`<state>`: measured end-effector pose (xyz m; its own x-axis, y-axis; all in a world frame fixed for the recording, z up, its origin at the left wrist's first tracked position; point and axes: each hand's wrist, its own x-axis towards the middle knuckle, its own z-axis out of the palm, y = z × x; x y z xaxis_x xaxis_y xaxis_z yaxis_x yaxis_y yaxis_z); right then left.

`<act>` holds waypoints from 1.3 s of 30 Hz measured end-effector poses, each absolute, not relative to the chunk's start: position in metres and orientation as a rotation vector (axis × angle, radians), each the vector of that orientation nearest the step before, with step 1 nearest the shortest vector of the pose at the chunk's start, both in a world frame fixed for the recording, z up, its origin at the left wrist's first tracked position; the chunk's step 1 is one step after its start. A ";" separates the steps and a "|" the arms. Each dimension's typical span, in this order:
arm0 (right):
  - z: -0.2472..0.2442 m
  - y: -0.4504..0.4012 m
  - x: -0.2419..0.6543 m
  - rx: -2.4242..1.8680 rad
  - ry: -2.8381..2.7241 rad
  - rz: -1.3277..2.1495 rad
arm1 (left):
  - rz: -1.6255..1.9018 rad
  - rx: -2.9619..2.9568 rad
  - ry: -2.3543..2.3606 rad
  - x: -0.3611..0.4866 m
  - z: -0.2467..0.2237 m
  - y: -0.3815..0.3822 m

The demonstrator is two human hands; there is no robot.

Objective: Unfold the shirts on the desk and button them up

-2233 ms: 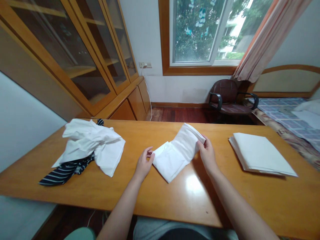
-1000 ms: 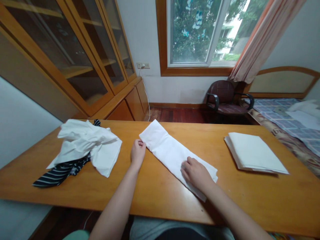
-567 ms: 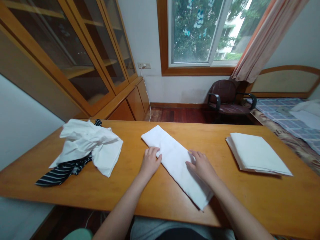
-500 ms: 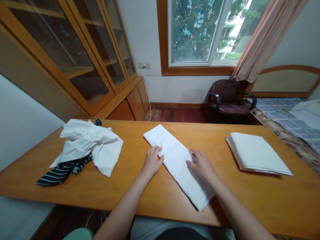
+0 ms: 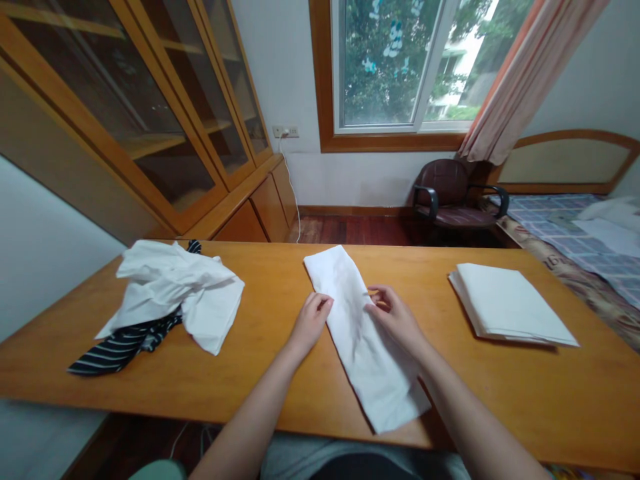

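Note:
A long folded white cloth (image 5: 350, 327) lies slanted across the middle of the wooden table (image 5: 270, 387), its surface rumpled near the hands. My left hand (image 5: 313, 320) pinches its left edge between thumb and fingers. At the opposite edge, my right hand (image 5: 393, 313) grips the cloth with thumb and curled fingers. On the left lies a crumpled white cloth (image 5: 170, 280) over a black striped cloth (image 5: 113, 350). A folded white stack (image 5: 510, 303) rests on the right side of the table.
Behind the table stands a dark red armchair (image 5: 443, 193), with a bed (image 5: 550, 213) to its right. A glass-doored cabinet (image 5: 225, 193) stands at the back left. A green rounded object (image 5: 157, 470) is below the table's front edge.
The middle cloth has turned to a steeper slant and become more rumpled, its far end shifting right. Both hands have closed on its edges. The view has shifted slightly.

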<state>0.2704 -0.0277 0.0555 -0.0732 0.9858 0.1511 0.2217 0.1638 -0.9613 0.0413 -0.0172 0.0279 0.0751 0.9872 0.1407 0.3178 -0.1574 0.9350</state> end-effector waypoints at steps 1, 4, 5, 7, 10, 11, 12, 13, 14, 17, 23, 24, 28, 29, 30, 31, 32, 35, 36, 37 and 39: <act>0.062 -0.029 0.261 -1.142 -1.513 1.047 | 1.124 1.442 1.277 0.043 0.028 -0.018; 0.076 -0.035 0.232 -0.953 -1.686 1.126 | 1.201 1.032 1.102 0.044 0.031 -0.020; 0.079 -0.039 0.223 -0.909 -1.771 1.158 | 1.237 0.944 1.072 0.044 0.032 -0.021; 0.083 -0.047 0.207 -0.829 -1.934 1.220 | 1.275 0.857 1.083 0.040 0.034 -0.022; 0.087 -0.057 0.197 -0.684 -2.138 1.286 | 1.219 0.830 1.154 0.030 0.032 -0.024; 0.087 -0.058 0.198 -0.658 -2.160 1.304 | 1.198 0.829 1.165 0.025 0.030 -0.025; 0.087 -0.058 0.201 -0.666 -2.143 1.320 | 1.192 0.828 1.174 0.021 0.028 -0.026; 0.084 -0.055 0.205 -0.706 -2.087 1.331 | 1.201 0.826 1.185 0.016 0.026 -0.027; 0.080 -0.051 0.211 -0.776 -1.996 1.327 | 1.217 0.823 1.199 0.012 0.023 -0.028; 0.057 -0.033 0.231 -1.048 -1.700 1.219 | 1.276 0.788 1.256 0.001 0.019 -0.031; 0.009 -0.028 0.257 -1.231 -2.107 0.790 | 1.393 0.750 1.326 -0.021 0.020 -0.027; 0.005 -0.031 0.260 -1.228 -2.178 0.715 | 1.412 0.754 1.349 -0.027 0.019 -0.026; 0.002 -0.036 0.270 -1.315 -2.285 0.486 | 1.465 0.859 1.541 -0.053 0.008 -0.018; 0.002 -0.035 0.273 -1.333 -2.295 0.458 | 1.469 0.917 1.609 -0.059 0.005 -0.017; 0.003 -0.033 0.275 -1.341 -2.308 0.439 | 1.479 0.983 1.677 -0.063 0.003 -0.016; 0.003 -0.031 0.277 -1.344 -2.320 0.424 | 1.494 1.062 1.742 -0.066 0.002 -0.015; 0.004 -0.030 0.279 -1.347 -2.330 0.411 | 1.505 1.169 1.799 -0.066 0.002 -0.016; 0.006 -0.028 0.282 -1.371 -2.341 0.370 | 1.430 1.662 1.871 -0.055 0.009 -0.022; 0.007 -0.028 0.282 -1.379 -2.339 0.358 | 1.351 1.850 1.836 -0.046 0.013 -0.026; 0.007 -0.028 0.282 -1.384 -2.337 0.347 | 1.257 2.013 1.766 -0.036 0.017 -0.030; 0.008 -0.030 0.281 -1.387 -2.330 0.332 | 1.069 2.247 1.539 -0.012 0.023 -0.039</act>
<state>0.2811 -0.0298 0.0079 -0.4232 0.8786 0.2213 0.7818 0.4776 -0.4008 -0.0116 -0.0390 0.0230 0.1892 0.8768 0.4420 0.7206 -0.4298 0.5441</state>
